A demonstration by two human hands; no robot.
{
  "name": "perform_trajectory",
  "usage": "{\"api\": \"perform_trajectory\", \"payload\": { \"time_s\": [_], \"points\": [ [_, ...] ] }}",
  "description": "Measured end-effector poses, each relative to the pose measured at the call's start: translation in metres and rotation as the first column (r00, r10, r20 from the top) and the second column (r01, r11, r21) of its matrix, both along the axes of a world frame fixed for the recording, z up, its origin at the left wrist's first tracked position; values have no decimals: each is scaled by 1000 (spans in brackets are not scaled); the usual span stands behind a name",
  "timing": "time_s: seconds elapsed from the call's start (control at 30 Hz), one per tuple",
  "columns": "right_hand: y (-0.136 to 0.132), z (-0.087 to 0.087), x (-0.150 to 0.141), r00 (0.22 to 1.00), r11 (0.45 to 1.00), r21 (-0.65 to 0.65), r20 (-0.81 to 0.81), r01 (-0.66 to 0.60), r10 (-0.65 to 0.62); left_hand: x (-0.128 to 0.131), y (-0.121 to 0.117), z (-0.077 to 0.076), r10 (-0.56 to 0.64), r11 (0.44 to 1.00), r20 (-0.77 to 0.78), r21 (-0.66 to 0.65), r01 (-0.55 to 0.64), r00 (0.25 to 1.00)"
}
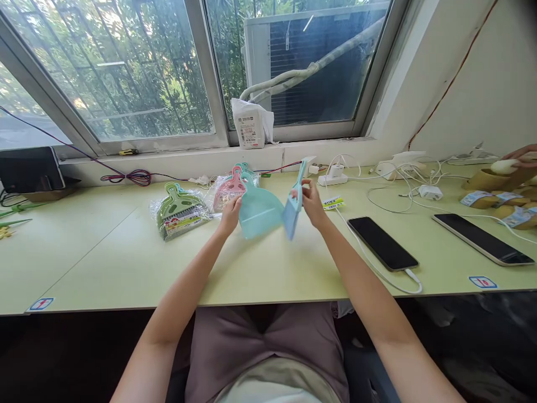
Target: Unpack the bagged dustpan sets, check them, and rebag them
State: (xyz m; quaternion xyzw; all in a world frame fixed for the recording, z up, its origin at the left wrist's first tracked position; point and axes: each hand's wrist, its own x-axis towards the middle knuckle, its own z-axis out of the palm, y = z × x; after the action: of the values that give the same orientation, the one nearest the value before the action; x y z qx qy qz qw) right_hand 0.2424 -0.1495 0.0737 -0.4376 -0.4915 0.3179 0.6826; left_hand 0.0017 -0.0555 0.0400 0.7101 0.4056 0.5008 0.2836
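Observation:
My left hand is closed on the left edge of a light-blue dustpan, which is held up over the table with its wide lip toward me. In my right hand is a small blue hand brush, its handle pointing up and its bristles down, just right of the dustpan. Left of my left hand lies a green dustpan set in clear plastic. Behind it, partly covered by my hand and the dustpan, is a pink dustpan set, also wrapped. A yellow label lies beside my right hand.
A black phone with a white cable lies to the right, and a tablet beyond it. White chargers and cables tangle at the back. Another person's hand holds something pale at far right. A dark screen stands at left.

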Motion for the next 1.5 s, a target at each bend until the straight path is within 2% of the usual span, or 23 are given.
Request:
{"api": "perform_trajectory", "payload": {
  "time_s": [0.07,0.13,0.17,0.23,0.3,0.4,0.5,0.6,0.77,0.97,1.07,1.17,1.3,1.5],
  "points": [
    [0,4,20,955,973,38,191,226,-229,0,6,-2,-87,991,-34,-109,83,996],
    [1,3,37,818,915,53,430,401,-383,5,2,-5,-145,976,-91,-176,128,985],
    [1,2,43,732,889,36,552,457,-399,8,-3,-6,-159,970,-137,-204,130,978],
    [1,-4,47,564,848,-48,766,528,-308,12,-16,-6,-199,957,-276,-263,125,940],
    [1,-11,43,422,801,-152,897,579,-135,14,-29,-2,-247,942,-413,-313,118,877],
    [1,-17,32,261,728,-239,962,642,86,14,-43,7,-281,940,-536,-320,117,796],
    [0,-17,25,160,693,-269,963,669,218,14,-48,12,-178,978,-663,-200,57,727],
    [0,-17,25,120,682,-257,963,685,242,16,-47,11,-67,998,-750,-59,34,658],
    [1,-20,29,107,676,-239,967,697,231,15,-41,5,-69,997,-798,-28,79,599],
    [1,-19,26,121,669,-239,968,704,219,14,-40,2,37,998,-787,63,20,615],
    [1,-17,25,97,664,-197,978,722,185,16,-42,2,127,988,-763,155,-11,634],
    [3,-19,26,61,655,-181,977,734,202,15,-41,1,182,975,-743,221,-21,644],
    [6,-25,27,64,636,-211,967,742,246,14,-39,-2,180,966,-755,257,32,630],
    [6,-25,21,96,639,-216,971,738,218,15,-41,-2,135,978,-815,199,53,564]
  ]
}}
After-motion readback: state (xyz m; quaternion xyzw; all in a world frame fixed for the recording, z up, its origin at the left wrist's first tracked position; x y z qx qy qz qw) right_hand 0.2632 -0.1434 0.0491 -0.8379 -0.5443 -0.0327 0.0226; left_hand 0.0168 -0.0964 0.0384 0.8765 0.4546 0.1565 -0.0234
